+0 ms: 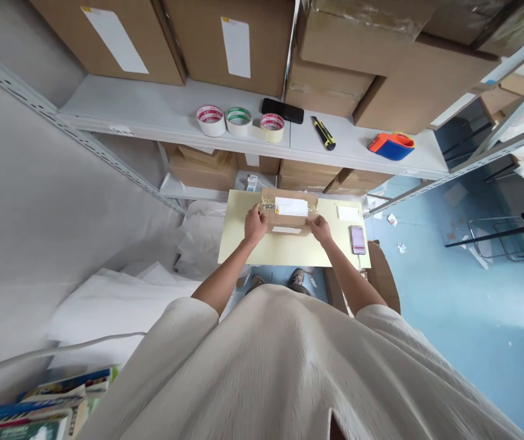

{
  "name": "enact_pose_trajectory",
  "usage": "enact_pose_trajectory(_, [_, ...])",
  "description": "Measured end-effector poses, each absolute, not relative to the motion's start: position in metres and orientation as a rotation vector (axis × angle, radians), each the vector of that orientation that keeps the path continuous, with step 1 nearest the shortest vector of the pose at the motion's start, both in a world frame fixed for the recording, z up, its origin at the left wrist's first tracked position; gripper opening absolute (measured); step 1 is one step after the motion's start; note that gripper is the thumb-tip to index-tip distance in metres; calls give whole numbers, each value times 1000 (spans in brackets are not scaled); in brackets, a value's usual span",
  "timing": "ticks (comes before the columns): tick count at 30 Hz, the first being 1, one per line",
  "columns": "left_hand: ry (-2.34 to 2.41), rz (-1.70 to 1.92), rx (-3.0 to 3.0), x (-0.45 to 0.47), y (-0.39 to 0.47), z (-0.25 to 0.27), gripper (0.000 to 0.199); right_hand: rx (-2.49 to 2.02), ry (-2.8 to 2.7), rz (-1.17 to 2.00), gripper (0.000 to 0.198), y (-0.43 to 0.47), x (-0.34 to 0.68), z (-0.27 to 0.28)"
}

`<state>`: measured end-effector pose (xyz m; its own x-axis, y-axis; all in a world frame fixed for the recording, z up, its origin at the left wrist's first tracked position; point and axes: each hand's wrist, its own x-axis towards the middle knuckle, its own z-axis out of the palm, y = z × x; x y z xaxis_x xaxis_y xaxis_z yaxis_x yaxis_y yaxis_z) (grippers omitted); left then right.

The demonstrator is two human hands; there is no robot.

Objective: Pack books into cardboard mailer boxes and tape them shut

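Head view: box [295, 223] on the surface [284, 252], long axis running left to right.
Left hand [255, 225] and right hand [320, 229], equally near, hold its opposite ends in bent fingers.

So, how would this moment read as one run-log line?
left hand: at left end of taped cardboard box | right hand: at its right end | box: on pale yellow table | lit smartphone: right of box

A taped cardboard box [289, 221] sits on a pale-yellow table [284, 252], the left hand [255, 225] gripping its left end, the right hand [320, 230] its near right corner. Right of the box lies a smartphone [357, 240]; beyond the box, a metal shelf [151, 104] bears tape rolls [239, 126], a utility knife [323, 134] and a tape dispenser [391, 148].
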<state>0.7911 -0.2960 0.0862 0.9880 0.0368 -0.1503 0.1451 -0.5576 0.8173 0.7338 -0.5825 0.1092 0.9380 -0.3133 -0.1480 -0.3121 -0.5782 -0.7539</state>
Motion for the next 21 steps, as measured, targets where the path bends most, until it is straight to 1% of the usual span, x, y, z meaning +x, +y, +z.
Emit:
enact_pose_trajectory(2, [121,-65,2133,788,-300,86,61,-2174,536,-3,54,-585,727,112])
enact_pose_trajectory(4, [104,-33,2124,787,-306,87,60,-2111,591,-41,62,-592,720,114])
enact_pose_trajectory(8, [34,-6,2173,788,-333,93,62,-1956,677,-174,93,-617,704,123])
enact_pose_trajectory(9, [1,8,2180,788,-342,94,63,-1934,677,-194,97,-625,698,126])
enact_pose_trajectory(10, [-38,24,2181,788,-352,95,64,-1924,659,-206,98,-636,692,129])
enact_pose_trajectory(14, [-214,63,2139,779,-401,96,64,-1938,579,-282,91,-684,657,138])
enact_pose_trajectory(18, [-373,48,2087,759,-462,98,61,-1930,643,-440,95,-736,606,143])
enact_pose_trajectory(21, [-500,20,2056,736,-516,105,62,-1855,633,-506,92,-776,559,150])
